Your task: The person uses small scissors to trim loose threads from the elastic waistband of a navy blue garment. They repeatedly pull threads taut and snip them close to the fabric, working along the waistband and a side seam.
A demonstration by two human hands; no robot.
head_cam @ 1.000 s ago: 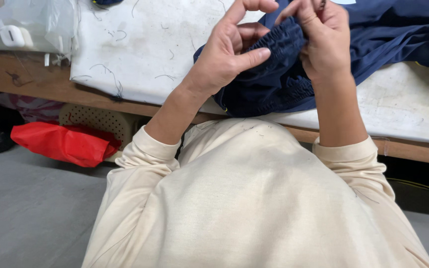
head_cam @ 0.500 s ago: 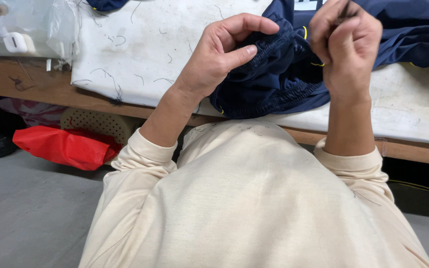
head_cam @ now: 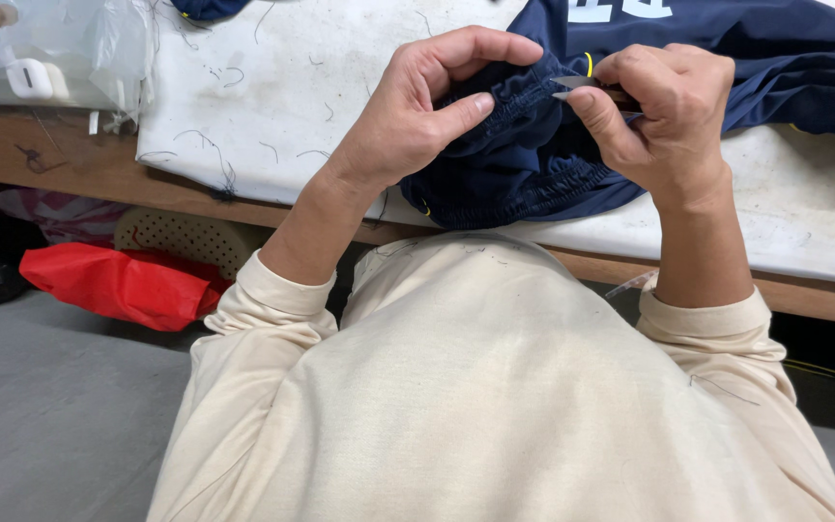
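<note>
Head view: my left hand pinches the gathered elastic waistband of a navy garment, thumb pressed under the fold, fingers curled over the top. My right hand is closed on a small pair of metal thread snips, blades pointing left at the waistband edge, tips right at the fabric between the two hands. The grip on both sides is closed: left on cloth, right on the tool.

The garment lies bunched on the near edge of the table, on its white padded cover, w/ the rest of it spreading up and right past the right hand; the waistband is lifted off the cover into the left grip. Loose thread bits dot the cover.

To do this bit well, imo: keep the band taut btwn thumb and fingers so stray threads stand clear, lay the blade tips flat along the seam, nip only loose ends, never the stitching or elastic.

Also in view: clear plastic bags far left on the table, a red bundle on the floor below.
</note>
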